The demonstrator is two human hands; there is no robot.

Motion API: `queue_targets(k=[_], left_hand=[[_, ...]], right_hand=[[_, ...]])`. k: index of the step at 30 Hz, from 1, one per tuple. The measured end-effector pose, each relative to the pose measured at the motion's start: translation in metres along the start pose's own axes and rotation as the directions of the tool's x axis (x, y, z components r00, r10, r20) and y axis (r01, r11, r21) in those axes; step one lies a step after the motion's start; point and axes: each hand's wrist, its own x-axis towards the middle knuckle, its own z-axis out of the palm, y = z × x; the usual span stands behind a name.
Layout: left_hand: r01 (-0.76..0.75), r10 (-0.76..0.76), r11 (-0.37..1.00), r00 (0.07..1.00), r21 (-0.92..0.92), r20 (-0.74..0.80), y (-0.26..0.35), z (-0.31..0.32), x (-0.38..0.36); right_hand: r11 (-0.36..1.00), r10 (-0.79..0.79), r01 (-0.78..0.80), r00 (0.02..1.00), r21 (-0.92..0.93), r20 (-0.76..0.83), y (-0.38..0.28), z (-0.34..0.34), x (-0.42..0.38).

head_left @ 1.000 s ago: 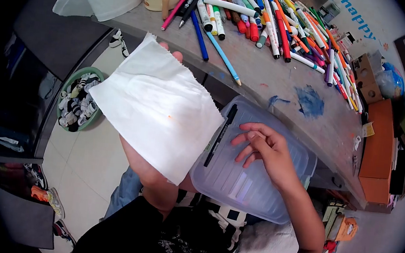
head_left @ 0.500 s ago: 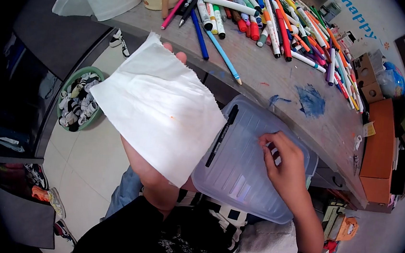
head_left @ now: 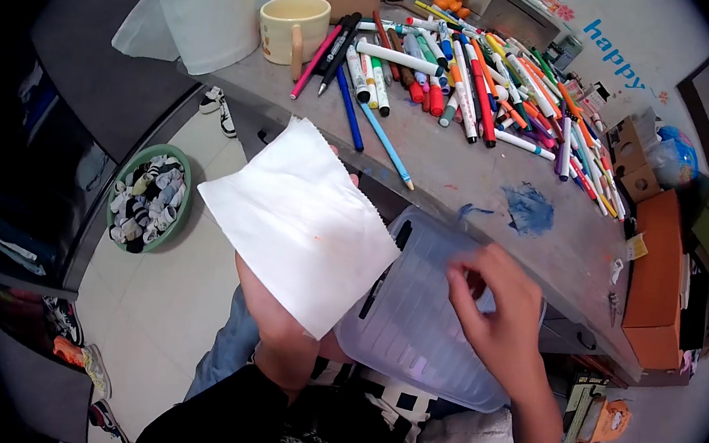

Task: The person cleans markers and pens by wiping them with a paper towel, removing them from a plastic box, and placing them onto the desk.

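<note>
- Your left hand [head_left: 279,316] holds a white paper towel [head_left: 300,221] spread flat across its palm, just left of the clear plastic lid [head_left: 421,329] resting on your lap.
- A black marker [head_left: 384,270] lies on the lid, at its left edge beside the towel.
- Your right hand [head_left: 494,318] rests on the lid's right part, fingers curled together, clamped on nothing you can see.
- Beyond the lid, the table [head_left: 459,180] carries scattered markers [head_left: 484,89], a cup [head_left: 291,26] and a paper roll [head_left: 208,10].
</note>
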Motion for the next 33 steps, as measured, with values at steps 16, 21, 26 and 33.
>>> queue_targets(k=[16, 21, 26, 33], left_hand=[[0.015, -0.006, 0.994, 0.997, -0.107, 0.083, 0.005, -0.003, -0.003], [0.006, -0.007, 0.998, 1.000, -0.065, -0.026, 0.003, -0.007, -0.007], [0.015, -0.017, 1.000, 0.997, -0.025, -0.074, 0.004, -0.006, -0.007], [0.136, -0.137, 0.987, 0.990, -0.090, -0.009, -0.004, 0.020, -0.018]], right_hand=[[0.955, -0.170, 0.106, 0.961, -0.277, -0.217, 0.008, 0.054, 0.081], [0.972, -0.026, -0.020, 0.981, -0.233, -0.192, 0.021, 0.044, 0.081], [0.981, -0.042, -0.009, 0.966, -0.196, -0.255, 0.025, 0.019, 0.070], [0.993, 0.037, -0.065, 0.963, -0.096, -0.266, -0.013, -0.011, 0.012]])
